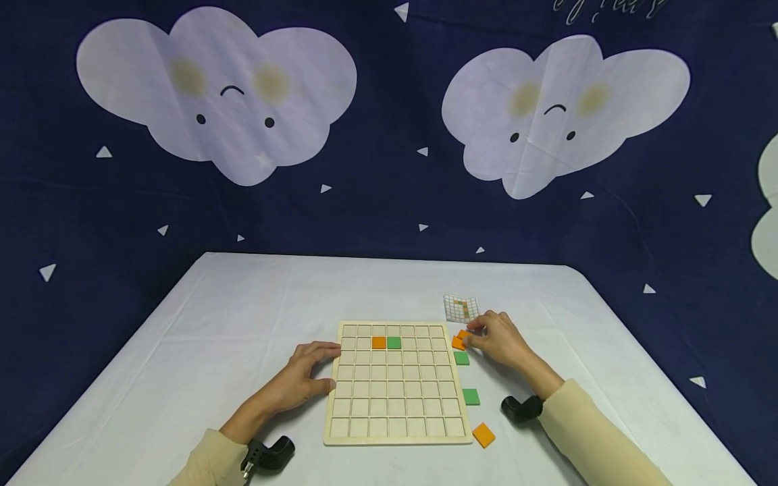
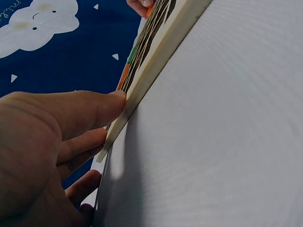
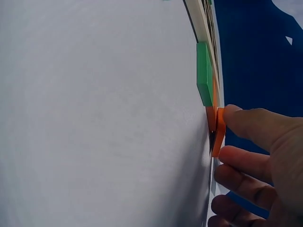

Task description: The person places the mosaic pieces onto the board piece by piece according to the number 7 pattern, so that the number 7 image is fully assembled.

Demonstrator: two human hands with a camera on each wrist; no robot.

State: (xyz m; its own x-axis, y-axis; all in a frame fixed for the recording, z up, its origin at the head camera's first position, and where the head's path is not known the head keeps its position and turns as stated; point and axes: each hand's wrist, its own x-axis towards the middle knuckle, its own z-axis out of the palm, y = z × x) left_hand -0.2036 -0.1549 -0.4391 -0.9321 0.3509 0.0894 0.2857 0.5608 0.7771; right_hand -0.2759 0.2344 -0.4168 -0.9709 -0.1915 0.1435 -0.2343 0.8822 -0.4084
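Note:
A square wooden grid board lies flat, with an orange tile and a green tile side by side in its second row. My left hand rests along the board's left edge, thumb and fingertips touching the rim. Beyond the upper right edge, my right hand pinches an orange square tile between thumb and index finger. That tile overlaps another orange tile beside the board. A green tile lies just nearer, against the board's side.
Another green tile and an orange tile lie along the board's right side. A small printed grid card sits behind the right hand. White cloth covers the table; a dark blue cloud-patterned curtain hangs behind.

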